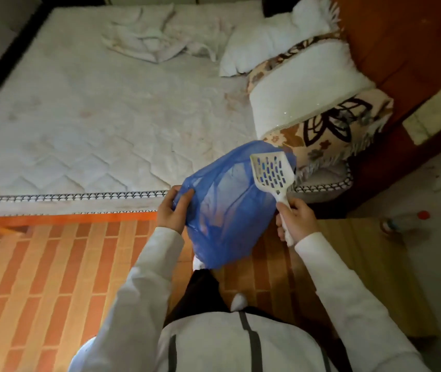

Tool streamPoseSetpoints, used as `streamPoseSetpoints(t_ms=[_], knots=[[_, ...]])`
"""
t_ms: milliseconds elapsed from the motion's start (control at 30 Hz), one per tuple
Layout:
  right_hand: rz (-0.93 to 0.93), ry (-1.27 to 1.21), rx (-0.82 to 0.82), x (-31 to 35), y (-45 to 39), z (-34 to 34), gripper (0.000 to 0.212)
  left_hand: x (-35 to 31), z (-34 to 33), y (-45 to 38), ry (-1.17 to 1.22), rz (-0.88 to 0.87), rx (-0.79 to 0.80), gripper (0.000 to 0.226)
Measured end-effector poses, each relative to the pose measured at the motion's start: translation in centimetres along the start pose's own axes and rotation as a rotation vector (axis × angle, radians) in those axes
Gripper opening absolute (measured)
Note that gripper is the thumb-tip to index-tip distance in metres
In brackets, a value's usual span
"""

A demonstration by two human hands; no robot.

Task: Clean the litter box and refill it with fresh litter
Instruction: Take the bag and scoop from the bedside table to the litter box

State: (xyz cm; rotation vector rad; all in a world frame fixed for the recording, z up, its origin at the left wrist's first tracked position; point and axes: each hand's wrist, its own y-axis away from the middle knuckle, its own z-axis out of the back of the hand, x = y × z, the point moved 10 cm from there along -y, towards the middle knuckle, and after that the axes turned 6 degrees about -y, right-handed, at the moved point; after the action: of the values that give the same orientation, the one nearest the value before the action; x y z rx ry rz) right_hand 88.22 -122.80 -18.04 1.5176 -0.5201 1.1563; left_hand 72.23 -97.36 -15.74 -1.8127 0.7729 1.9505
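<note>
A translucent blue plastic bag (227, 205) hangs in front of me, spread out between my hands. My left hand (172, 210) pinches its left edge. My right hand (296, 220) grips the handle of a white slotted litter scoop (271, 171), whose blade points up and rests against the bag's upper right side. Whether the right hand also holds the bag's edge is hidden. No litter box is in view.
A bare white mattress (93, 108) fills the area ahead, with crumpled cloth (144, 36), a white pillow (273, 41) and folded flowered blankets (316, 103) on it. Orange striped matting (39, 264) covers the floor. A plastic bottle (404, 222) lies at right.
</note>
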Motion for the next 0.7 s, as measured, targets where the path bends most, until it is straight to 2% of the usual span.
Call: streamPoseSetpoints(t_ms=[233, 333, 500, 700], knots=[[0.058, 0.174, 0.294, 2.0, -0.4, -15.1, 0.009, -0.4, 14.2, 0.7, 0.109, -0.025, -0.331, 0.021], [0.087, 0.260, 0.415, 2.7, 0.0, -22.6, 0.011, -0.3, 20.6, 0.9, 0.179, -0.031, -0.482, 0.011], [0.126, 0.347, 0.572, 3.4, 1.5, -35.9, 0.017, -0.7, 31.2, 0.5, 0.241, -0.051, -0.666, 0.011], [0.142, 0.368, 0.742, 3.5, 5.0, -51.3, 0.015, -1.8, 44.2, 0.4, 0.250, -0.078, -0.834, 0.010]])
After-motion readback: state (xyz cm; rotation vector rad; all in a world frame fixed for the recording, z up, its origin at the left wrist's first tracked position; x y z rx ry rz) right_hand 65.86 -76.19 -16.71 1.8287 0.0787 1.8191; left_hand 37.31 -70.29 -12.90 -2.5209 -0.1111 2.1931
